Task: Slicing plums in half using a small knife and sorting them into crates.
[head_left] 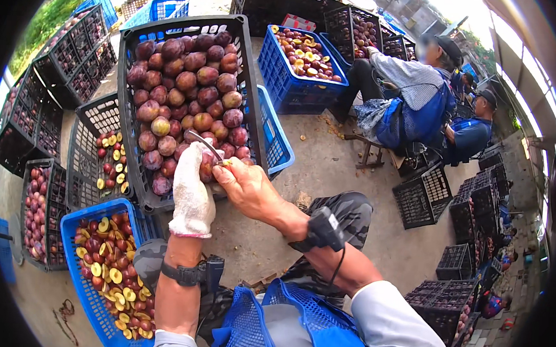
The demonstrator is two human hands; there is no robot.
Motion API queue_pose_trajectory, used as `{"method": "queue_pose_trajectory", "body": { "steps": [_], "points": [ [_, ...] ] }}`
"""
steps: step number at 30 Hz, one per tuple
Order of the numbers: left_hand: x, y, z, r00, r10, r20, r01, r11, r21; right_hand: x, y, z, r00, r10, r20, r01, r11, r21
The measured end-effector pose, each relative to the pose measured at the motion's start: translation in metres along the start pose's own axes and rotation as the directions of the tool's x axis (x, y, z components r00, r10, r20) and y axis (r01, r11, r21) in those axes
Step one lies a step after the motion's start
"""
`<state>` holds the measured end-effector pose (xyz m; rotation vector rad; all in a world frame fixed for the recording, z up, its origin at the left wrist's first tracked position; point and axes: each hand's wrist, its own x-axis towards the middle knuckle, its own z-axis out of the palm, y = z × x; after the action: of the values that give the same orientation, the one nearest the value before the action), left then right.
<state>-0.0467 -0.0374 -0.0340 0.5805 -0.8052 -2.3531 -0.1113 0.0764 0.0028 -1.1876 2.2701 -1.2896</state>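
My left hand (194,185), in a white knitted glove, is closed around a plum (209,168) that shows partly between my two hands. Bare and closed, my right hand (252,188) grips a small knife; its thin curved blade (206,143) reaches over the glove's fingertips, and the handle is hidden. Both hands are over the near edge of a black crate (255,120) heaped with whole dark red plums (189,83). Below and left of my gloved hand, a blue crate (70,239) holds cut plums (112,268) with yellow flesh.
At the left stand black crates (35,116) of plums. Beyond the heaped crate is another blue crate (288,90) of cut plums. Seated people (412,86) work at the upper right. A black crate (423,195) lies on the concrete floor (346,170); stacked crates (443,305) line the right side.
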Motion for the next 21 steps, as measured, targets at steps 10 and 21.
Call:
{"method": "queue_pose_trajectory", "body": {
  "steps": [10,21],
  "points": [
    [-0.007,0.003,0.009,0.974,-0.214,-0.080,0.191,0.955,-0.225,-0.006,0.006,0.001,0.961,-0.275,-0.038,0.241,0.893,-0.381],
    [-0.007,0.046,-0.004,0.987,-0.159,-0.010,0.146,0.928,-0.343,-0.002,-0.022,-0.020,0.990,0.133,0.054,-0.143,0.940,0.310]
  ]
}}
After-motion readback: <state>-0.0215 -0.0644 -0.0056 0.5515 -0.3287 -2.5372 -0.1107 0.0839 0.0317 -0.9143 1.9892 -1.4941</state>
